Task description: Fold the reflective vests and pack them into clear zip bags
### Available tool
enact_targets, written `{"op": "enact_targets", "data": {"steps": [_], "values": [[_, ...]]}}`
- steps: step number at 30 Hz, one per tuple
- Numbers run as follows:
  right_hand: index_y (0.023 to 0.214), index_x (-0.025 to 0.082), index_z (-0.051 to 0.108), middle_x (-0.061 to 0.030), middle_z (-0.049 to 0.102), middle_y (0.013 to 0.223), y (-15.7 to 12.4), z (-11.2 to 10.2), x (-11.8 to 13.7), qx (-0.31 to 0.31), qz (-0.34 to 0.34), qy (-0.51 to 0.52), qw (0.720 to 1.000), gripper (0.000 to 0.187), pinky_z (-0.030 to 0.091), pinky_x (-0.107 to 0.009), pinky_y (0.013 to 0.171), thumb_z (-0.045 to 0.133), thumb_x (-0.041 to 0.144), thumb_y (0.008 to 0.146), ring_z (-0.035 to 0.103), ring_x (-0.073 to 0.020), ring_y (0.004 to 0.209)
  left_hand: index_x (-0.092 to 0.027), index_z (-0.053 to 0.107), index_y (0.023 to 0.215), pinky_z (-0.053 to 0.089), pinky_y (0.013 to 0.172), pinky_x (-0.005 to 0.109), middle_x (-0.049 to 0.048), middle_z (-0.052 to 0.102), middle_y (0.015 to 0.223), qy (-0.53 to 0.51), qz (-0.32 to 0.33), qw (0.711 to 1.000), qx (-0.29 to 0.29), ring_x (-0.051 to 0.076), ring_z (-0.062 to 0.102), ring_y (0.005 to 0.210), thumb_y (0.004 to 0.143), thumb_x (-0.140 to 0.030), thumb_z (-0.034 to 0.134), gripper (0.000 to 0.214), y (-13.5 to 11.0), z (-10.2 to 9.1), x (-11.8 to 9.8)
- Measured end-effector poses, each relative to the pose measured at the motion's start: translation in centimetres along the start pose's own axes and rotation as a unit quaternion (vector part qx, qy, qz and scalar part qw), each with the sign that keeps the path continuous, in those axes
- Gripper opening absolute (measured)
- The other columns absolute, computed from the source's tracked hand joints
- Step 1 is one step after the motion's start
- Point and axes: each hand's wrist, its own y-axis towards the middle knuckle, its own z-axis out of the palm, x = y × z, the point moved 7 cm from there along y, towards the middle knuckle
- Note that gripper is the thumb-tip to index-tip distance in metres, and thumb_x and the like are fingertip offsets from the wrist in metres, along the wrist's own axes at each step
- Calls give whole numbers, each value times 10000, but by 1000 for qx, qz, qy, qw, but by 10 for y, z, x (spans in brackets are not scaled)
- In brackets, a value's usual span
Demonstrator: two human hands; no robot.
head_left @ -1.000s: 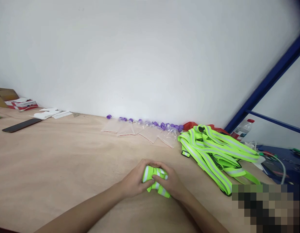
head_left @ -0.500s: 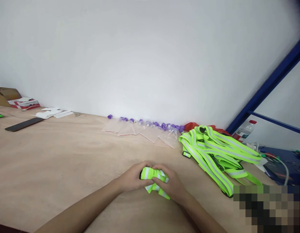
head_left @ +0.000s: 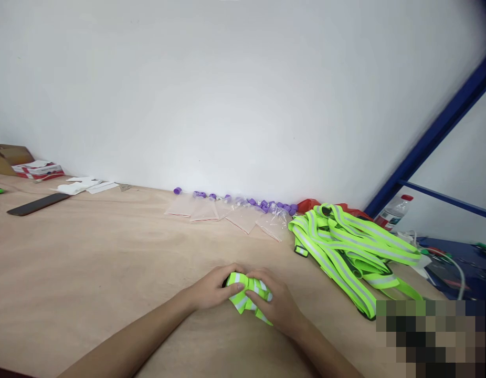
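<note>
Between my hands, low in the middle of the view, is a folded bundle of reflective strap (head_left: pixel 243 299), bright yellow-green with silvery stripes. My left hand (head_left: pixel 213 287) grips its left end, the thumb lying over the top. From the right, my right hand (head_left: pixel 276 301) closes on the other end, thumb across the folds and fingers behind. Loose folds hang below the thumbs. A dark piece shows at the bundle's left edge, mostly covered by my left hand. To the right lies a loose heap of similar reflective straps (head_left: pixel 345 247) with black buckles.
Along the wall lie clear plastic bags (head_left: pixel 243 218) and several purple pieces (head_left: pixel 264 206). Red plastic (head_left: pixel 308 205) and a red-capped bottle (head_left: pixel 394 212) stand behind the heap. A dark flat bar (head_left: pixel 38 203), white papers (head_left: pixel 83 185) and boxes (head_left: pixel 38 169) are at left.
My left thumb has shifted up and over the strap, and the lower folds have spread a little. Both hands keep hold of the bundle in nearly the same place.
</note>
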Motion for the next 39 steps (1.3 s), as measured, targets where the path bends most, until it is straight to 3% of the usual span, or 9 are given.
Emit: {"op": "enact_targets", "data": {"steps": [15,23,26,29,34,39], "values": [[1002,259,626,-48,707,987,0,-1,0,-19,-13,19,1000,133,546,-323,810,626,225,872,678,-209,923,-219,576,1216,463,959,350,67,656,1192,-22,-1,1000,-5,222,601,1085,1034,-502,376,392,-2,-3,1],[1001,257,634,-46,712,1011,1,-2,-3,-10,21,24,999,134,538,-337,847,629,244,867,671,-220,959,-196,566,1215,514,904,335,68,699,1076,-9,5,996,-94,205,651,1004,1050,-450,330,384,1,-17,14],[995,255,636,-47,712,999,1,-2,-3,-12,24,24,999,137,537,-334,836,634,240,859,674,-220,945,-196,577,1187,537,873,315,66,711,1061,66,-1,986,-150,196,670,983,1029,-413,373,337,4,-39,31],[989,252,639,-45,711,983,1,-2,-3,-18,17,26,999,134,536,-329,820,636,239,855,676,-217,927,-189,599,1094,531,893,346,83,699,1081,123,-19,970,-211,219,654,998,974,-372,449,266,2,-78,51],[994,255,638,-45,716,985,0,-1,-4,-16,18,42,999,135,537,-331,822,637,246,860,677,-214,929,-196,622,963,455,1026,443,96,672,1079,244,-69,913,-319,267,593,1094,904,-306,426,232,-14,-148,76],[1002,257,643,-47,718,1000,0,-1,-4,-21,17,49,998,154,536,-338,840,649,235,850,678,-217,947,-164,674,1009,361,1127,489,151,561,1333,344,-152,852,-364,338,463,1306,874,-291,434,303,-25,-191,98]]}}
